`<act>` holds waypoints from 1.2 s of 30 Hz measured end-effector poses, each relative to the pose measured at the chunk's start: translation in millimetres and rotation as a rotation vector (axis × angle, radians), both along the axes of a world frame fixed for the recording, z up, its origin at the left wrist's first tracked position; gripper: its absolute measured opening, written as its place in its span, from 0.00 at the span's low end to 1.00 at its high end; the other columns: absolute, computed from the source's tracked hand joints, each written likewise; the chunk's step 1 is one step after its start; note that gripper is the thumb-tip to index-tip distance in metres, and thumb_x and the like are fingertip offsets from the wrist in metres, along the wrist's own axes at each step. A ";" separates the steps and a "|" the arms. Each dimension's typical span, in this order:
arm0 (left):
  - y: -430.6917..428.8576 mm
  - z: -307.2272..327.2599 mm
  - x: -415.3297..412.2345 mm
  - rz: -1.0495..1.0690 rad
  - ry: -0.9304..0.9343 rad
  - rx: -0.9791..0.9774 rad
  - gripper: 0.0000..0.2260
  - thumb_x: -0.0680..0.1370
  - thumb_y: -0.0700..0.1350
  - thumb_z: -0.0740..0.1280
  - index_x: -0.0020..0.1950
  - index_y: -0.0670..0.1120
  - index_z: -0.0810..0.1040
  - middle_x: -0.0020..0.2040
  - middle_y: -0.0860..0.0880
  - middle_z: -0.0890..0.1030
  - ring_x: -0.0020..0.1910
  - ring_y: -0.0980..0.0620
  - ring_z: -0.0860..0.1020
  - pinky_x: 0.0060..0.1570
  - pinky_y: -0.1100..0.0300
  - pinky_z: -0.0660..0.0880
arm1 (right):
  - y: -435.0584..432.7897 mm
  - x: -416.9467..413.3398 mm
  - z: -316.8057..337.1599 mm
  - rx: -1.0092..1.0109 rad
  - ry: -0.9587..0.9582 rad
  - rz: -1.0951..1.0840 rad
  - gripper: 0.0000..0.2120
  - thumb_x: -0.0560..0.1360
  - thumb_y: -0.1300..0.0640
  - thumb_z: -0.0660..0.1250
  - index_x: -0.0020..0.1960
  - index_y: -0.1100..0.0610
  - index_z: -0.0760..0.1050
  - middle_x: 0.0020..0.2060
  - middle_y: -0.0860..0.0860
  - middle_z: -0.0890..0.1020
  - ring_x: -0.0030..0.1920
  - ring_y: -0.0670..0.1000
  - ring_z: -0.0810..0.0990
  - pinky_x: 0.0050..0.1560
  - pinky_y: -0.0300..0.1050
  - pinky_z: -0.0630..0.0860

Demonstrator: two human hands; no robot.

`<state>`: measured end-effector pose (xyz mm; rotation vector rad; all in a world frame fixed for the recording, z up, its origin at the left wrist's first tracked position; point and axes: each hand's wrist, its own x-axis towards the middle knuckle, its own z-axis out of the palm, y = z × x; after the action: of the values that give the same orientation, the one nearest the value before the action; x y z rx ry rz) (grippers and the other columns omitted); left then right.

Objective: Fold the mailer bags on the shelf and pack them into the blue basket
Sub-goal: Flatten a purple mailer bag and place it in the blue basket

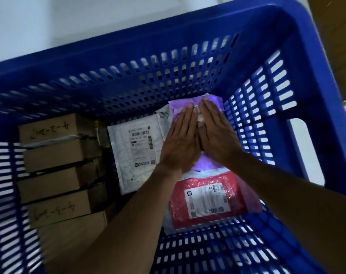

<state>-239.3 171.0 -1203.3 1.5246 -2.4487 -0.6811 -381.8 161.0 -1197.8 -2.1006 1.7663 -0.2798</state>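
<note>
So both hands are going flat, palms down and fingers straight, side by side with nothing gripped. The left hand [180,143] and the right hand [217,133] are pressing on a purple plastic mailer bag [178,108], and their inner edges are touching over its middle. That bag is lying inside the blue plastic basket with slotted walls [168,76], on the bottom near the far right corner.

Just left of it, a white padded mailer bag with a printed barcode label [136,151] is lying flat, with its right edge running under the left hand. On the near side, a red bubble mailer bag with a white shipping label [205,198] is sitting right against the purple one. Brown cardboard boxes with handwritten numbers [53,155] are filling the left side of the basket in a row.
</note>
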 end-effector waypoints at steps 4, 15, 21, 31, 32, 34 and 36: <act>-1.5 -9.0 -0.1 0.005 -0.008 -0.047 0.26 0.85 0.51 0.36 0.80 0.39 0.47 0.81 0.38 0.51 0.82 0.44 0.48 0.79 0.46 0.50 | -5.0 3.6 -2.2 -0.057 0.023 0.010 0.25 0.85 0.57 0.50 0.78 0.67 0.50 0.79 0.60 0.53 0.78 0.49 0.45 0.77 0.38 0.38; -0.1 -21.2 -4.6 0.011 -0.021 -0.205 0.25 0.85 0.45 0.46 0.80 0.36 0.55 0.81 0.39 0.55 0.81 0.45 0.50 0.79 0.47 0.52 | -1.0 -0.7 -21.9 -0.053 -0.090 -0.081 0.26 0.85 0.52 0.46 0.80 0.59 0.53 0.80 0.54 0.55 0.80 0.48 0.51 0.79 0.49 0.54; -23.1 -35.3 22.2 -0.166 -0.140 -0.348 0.28 0.85 0.52 0.48 0.79 0.36 0.59 0.80 0.38 0.58 0.80 0.43 0.56 0.76 0.45 0.58 | -0.5 3.1 -22.8 -0.131 -0.010 -0.036 0.28 0.83 0.51 0.47 0.80 0.62 0.55 0.79 0.55 0.56 0.79 0.48 0.50 0.78 0.42 0.44; -41.0 -22.8 49.4 -0.155 -0.184 -0.317 0.33 0.82 0.57 0.51 0.77 0.32 0.62 0.78 0.35 0.62 0.79 0.41 0.59 0.77 0.48 0.59 | -18.7 2.9 -17.6 -0.104 0.143 0.102 0.30 0.83 0.46 0.42 0.81 0.59 0.48 0.81 0.51 0.49 0.80 0.47 0.45 0.79 0.44 0.42; -43.4 -22.6 55.1 -0.153 -0.189 -0.314 0.33 0.82 0.57 0.51 0.77 0.32 0.63 0.78 0.35 0.62 0.79 0.41 0.60 0.77 0.48 0.59 | -18.8 1.7 -16.2 -0.092 0.144 0.115 0.30 0.83 0.45 0.42 0.81 0.58 0.47 0.81 0.51 0.48 0.80 0.46 0.44 0.78 0.41 0.40; -45.3 -22.7 64.6 -0.147 -0.171 -0.306 0.33 0.82 0.58 0.50 0.77 0.34 0.63 0.79 0.37 0.61 0.79 0.43 0.59 0.77 0.49 0.60 | -19.9 -1.1 -14.0 -0.081 0.158 0.140 0.31 0.82 0.43 0.40 0.81 0.57 0.46 0.81 0.49 0.48 0.79 0.44 0.43 0.77 0.39 0.39; -43.4 -21.6 66.3 -0.122 -0.156 -0.282 0.34 0.81 0.59 0.49 0.78 0.35 0.61 0.80 0.39 0.60 0.80 0.44 0.57 0.78 0.50 0.59 | -21.9 -4.9 -14.6 -0.087 0.153 0.151 0.32 0.82 0.42 0.40 0.81 0.56 0.47 0.81 0.48 0.48 0.79 0.44 0.44 0.77 0.38 0.39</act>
<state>-173.0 127.5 -1224.8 1.3752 -2.6326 -0.2257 -386.6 139.2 -1212.4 -2.3601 1.6938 -0.1603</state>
